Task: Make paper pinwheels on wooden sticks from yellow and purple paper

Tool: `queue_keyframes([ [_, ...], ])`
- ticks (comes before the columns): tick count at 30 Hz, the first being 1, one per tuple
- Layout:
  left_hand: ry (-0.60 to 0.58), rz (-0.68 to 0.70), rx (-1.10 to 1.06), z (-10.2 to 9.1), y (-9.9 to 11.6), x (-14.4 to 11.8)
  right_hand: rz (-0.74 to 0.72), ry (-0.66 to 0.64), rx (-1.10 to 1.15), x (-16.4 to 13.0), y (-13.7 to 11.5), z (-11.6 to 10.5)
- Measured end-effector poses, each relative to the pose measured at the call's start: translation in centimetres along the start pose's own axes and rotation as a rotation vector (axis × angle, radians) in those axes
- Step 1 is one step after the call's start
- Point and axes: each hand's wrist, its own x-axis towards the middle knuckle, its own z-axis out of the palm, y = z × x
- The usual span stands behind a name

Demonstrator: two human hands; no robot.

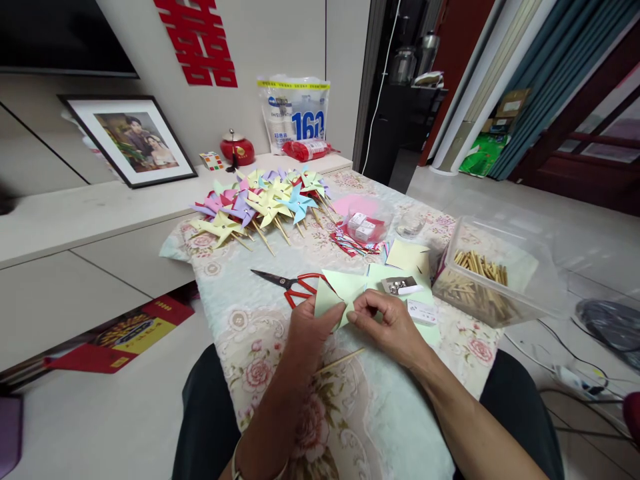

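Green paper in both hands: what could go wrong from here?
1. Both hands, left and right, pinch the green paper at one spot; a slip could crease it or let a fold spring open.
2. The scissors lie open right beside the left hand; a sideways move could catch the blades.
3. The stick lies loose under the hands near the table edge and could roll off, likely if a wrist nudges it.

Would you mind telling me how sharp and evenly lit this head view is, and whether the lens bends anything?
Head view: soft, even indoor light; hands, left and right, and green paper are sharp; wide-angle lens tilts the wall and curtains at the edges; clear box shows faint glare.
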Motion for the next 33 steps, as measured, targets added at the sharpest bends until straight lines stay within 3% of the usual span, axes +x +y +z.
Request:
queue_keyframes([
  [14,-0.094,-0.012,-0.021,0.13,0.12,-0.50,0.113,-0.024,-0.023,0.08,0.09,-0.06],
  [33,-0.099,0.060,0.266,-0.04,0.09,-0.36,0.169,-0.035,-0.055,0.00,0.39,0.09],
])
